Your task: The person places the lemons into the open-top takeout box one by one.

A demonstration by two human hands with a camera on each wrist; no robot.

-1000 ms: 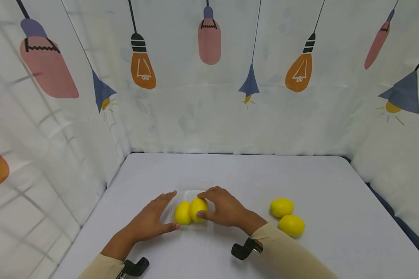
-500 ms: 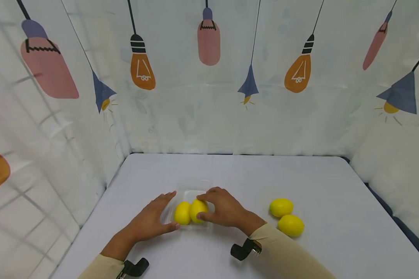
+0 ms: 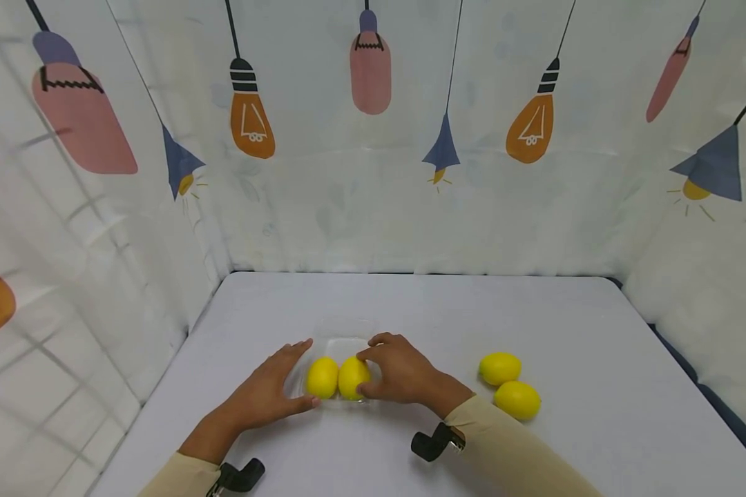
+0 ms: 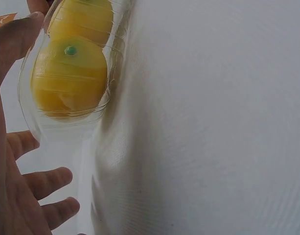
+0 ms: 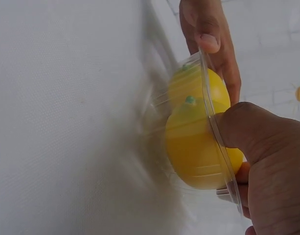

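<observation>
Two yellow lemons sit side by side in a clear plastic container (image 3: 338, 406) on the table: the left lemon (image 3: 322, 378) and the right lemon (image 3: 351, 378). My right hand (image 3: 404, 369) holds the right lemon between thumb and fingers, inside the container's right edge. In the right wrist view, the thumb (image 5: 238, 128) lies against that lemon over the rim. My left hand (image 3: 270, 390) is at the container's left side with fingers spread. Its thumb (image 4: 25, 32) touches the rim in the left wrist view, while the other fingers extend along the side.
Two more lemons, one farther back (image 3: 500, 368) and one nearer (image 3: 518, 400), lie on the white table (image 3: 597, 359) to the right. Patterned white curtains (image 3: 348, 207) enclose the table at the back and sides.
The right lemon has settled lower and more upright in the container, and the left lemon has shifted slightly left. My right fingers have moved slightly rightward. My left hand stays nearly still.
</observation>
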